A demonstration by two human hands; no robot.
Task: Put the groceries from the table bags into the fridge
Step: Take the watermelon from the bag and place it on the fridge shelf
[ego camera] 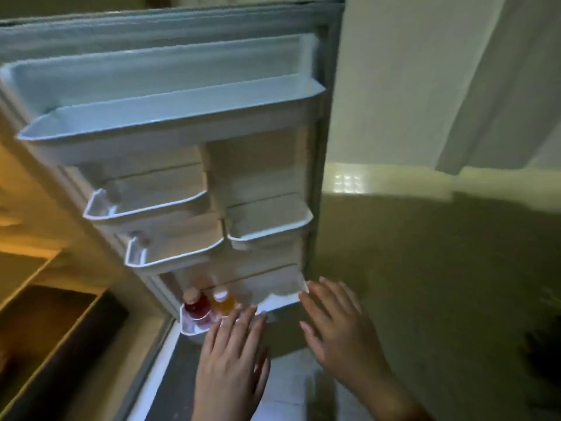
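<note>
Fridge door [182, 71] open, inner side facing camera, five bins on it. Top bin [170, 117] full width, nothing visible inside. Two left bins [145, 205] and [173, 250], one right bin [270, 220], contents not seen; small blurred shapes at left ends of the left bins, unreadable. Bottom bin [282, 299] holding red bottle [198, 308] and orange bottle [224, 302] side by side at its left end, both upright, light caps; a third blurred pinkish thing behind them, can't tell what. Labels unreadable. Left hand [230, 354] palm down, fingers spread and straight, empty, tips at front rim of bottom bin just right of orange bottle; touching rim or not, can't tell. Right hand [337, 323] palm down, fingers apart, empty, fingertips at right end of bottom bin, contact unclear. Both forearms cut off at lower edge. Fridge interior [45, 329] at left only partly in frame, dark and blurred. Curtain [455, 86] and floor [425, 268] at right. Dark object at far right edge cut off, unidentifiable. Whole frame motion-blurred.
</note>
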